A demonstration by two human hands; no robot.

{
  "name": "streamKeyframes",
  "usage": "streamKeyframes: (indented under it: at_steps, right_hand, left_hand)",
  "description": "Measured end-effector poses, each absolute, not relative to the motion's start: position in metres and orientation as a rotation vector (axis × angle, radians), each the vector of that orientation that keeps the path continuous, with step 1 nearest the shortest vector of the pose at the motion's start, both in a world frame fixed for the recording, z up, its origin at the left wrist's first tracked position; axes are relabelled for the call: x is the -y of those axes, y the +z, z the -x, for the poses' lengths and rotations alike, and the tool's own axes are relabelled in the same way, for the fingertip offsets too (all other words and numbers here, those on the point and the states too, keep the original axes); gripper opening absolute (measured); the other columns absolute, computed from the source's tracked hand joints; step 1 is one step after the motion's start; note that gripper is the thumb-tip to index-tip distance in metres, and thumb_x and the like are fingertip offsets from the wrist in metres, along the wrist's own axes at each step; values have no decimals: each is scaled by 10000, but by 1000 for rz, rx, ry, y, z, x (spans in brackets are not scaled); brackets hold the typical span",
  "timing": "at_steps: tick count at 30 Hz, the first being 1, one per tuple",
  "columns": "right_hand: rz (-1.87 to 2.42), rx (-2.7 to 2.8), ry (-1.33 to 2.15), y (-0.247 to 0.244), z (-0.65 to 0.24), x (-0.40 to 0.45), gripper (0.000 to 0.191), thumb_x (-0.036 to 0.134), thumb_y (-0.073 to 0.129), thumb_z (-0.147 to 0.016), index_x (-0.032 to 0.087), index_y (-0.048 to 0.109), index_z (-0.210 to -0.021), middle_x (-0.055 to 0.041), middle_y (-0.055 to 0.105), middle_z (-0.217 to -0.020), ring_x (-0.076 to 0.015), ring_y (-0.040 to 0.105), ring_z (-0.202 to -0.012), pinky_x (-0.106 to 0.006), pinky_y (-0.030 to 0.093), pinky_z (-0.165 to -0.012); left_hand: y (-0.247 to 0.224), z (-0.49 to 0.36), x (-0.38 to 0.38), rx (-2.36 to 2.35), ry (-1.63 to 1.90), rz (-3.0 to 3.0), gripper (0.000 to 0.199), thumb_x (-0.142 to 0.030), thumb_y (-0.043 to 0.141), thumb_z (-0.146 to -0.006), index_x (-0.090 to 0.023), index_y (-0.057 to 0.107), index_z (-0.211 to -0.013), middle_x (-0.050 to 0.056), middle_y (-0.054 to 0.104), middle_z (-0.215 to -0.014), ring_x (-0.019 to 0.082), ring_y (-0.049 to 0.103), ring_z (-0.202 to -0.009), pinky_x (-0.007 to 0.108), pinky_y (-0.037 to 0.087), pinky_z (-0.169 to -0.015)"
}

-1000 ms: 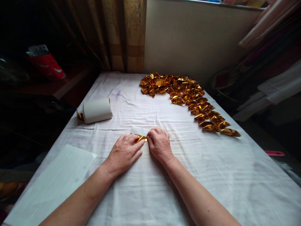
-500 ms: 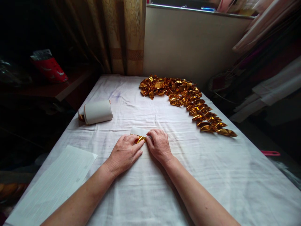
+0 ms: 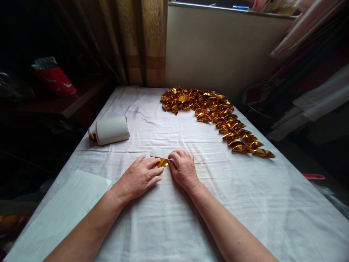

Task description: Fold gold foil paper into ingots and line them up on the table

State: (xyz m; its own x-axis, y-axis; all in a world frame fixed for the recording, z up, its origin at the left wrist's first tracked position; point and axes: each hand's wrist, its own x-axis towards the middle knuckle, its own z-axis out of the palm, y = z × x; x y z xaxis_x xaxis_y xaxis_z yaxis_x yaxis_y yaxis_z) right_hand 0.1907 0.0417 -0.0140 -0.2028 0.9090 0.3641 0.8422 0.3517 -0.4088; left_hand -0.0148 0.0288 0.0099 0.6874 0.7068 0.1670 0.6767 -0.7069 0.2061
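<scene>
A small piece of gold foil paper (image 3: 163, 162) with a white back lies in the middle of the table, its far part showing white and its near part folded over to show gold. My left hand (image 3: 138, 177) lies flat beside it with the fingers spread, the fingertips touching the left end of the gold fold. At the right end my right hand (image 3: 184, 168) pinches the paper between thumb and curled fingers. That corner of the paper is hidden by the fingers.
A chain of folded gold foil pieces (image 3: 230, 125) curves along the table's far right side. On the left are a white-backed roll (image 3: 112, 130) and a lined paper sheet (image 3: 61, 214). White cloth (image 3: 218, 203) covers the table. A red container (image 3: 56, 80) stands beyond its left edge.
My left hand has slid slightly left and its fingers have spread, so more of the gold fold shows. My right hand stays at the paper's right end.
</scene>
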Motion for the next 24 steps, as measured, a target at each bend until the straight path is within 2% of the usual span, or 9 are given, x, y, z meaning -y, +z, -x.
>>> streamKeyframes:
  at_steps: [5, 11, 14, 20, 24]
  right_hand:
    - [1445, 2133, -28, -14, -191, -41, 71, 254, 641, -904, 243, 675, -843, -26, 680, -1019, -212, 534, -962, -342, 306, -813]
    - [1397, 2215, 18, -7, -194, -35, 113, 330, 638, -907, 233, 694, -912, -31, 679, -955, -207, 536, -909, -340, 329, -805]
    - [1399, 2232, 61, -4, -194, -33, 147, 366, 681, -868, 225, 693, -907, -36, 676, -963, -215, 540, -920, -341, 346, -811]
    - [1429, 2242, 114, -1, -193, -32, 192, 376, 712, -832, 209, 688, -925, -54, 673, -988, -229, 554, -944, -349, 371, -830]
    - [1437, 2246, 130, 1, -192, -31, 206, 365, 732, -809, 207, 679, -929, -55, 669, -978, -233, 558, -946, -354, 381, -833]
  left_hand:
    - [2, 18, -31, -1080, 564, -2666, 242, -299, 505, -961, -266, 656, -1147, 58, 635, -1292, 223, 562, -1227, 464, 377, -1112]
    - [-5, 18, -35, -1198, 880, -2399, 165, -185, 471, -933, -228, 567, -1061, 49, 670, -1192, 172, 625, -1102, 346, 521, -961]
    - [-9, 20, -38, -1231, 902, -2439, 162, -185, 480, -929, -222, 569, -1059, 58, 669, -1172, 186, 613, -1117, 367, 507, -981]
    - [-15, 25, -43, -1409, 805, -2586, 273, -309, 529, -939, -213, 612, -1181, 76, 670, -1223, 252, 566, -1197, 476, 416, -1064]
    - [-9, 25, -42, -1425, 734, -2624, 274, -324, 511, -949, -227, 643, -1170, 69, 674, -1221, 247, 569, -1182, 489, 375, -1085]
